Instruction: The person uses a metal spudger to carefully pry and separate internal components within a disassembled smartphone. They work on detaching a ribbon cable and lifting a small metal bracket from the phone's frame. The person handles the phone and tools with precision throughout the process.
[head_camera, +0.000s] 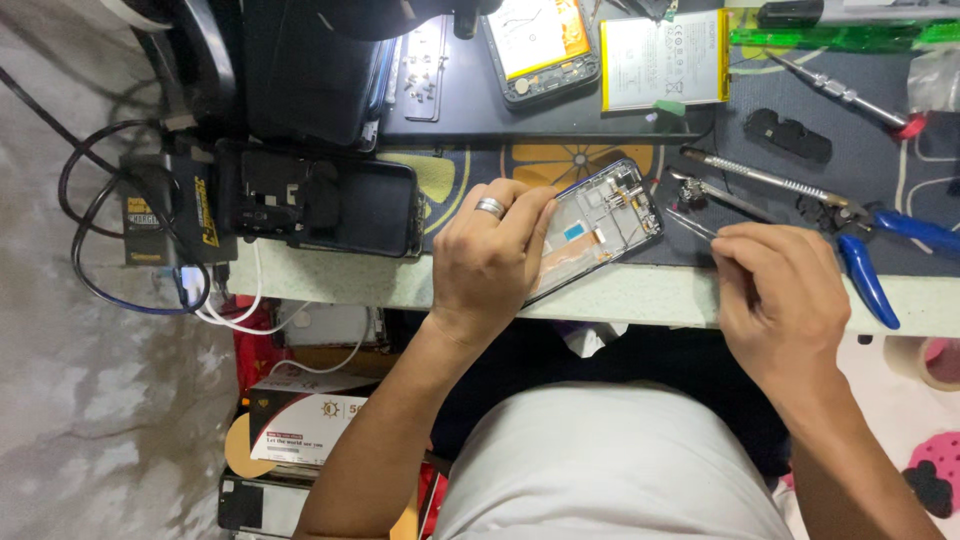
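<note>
Two hands work at the bench edge: the left hand (490, 250) presses down on the opened phone frame (600, 225), whose long axis runs diagonally up-right. Just right of it, the right hand (775, 290) pinches thin tweezers (692, 222) aimed at the frame's upper end.

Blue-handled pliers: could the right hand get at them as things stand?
Probably yes. The blue-handled pliers lie uncovered on the mat just beside the right hand, though that hand appears to pinch tweezers already.
</note>
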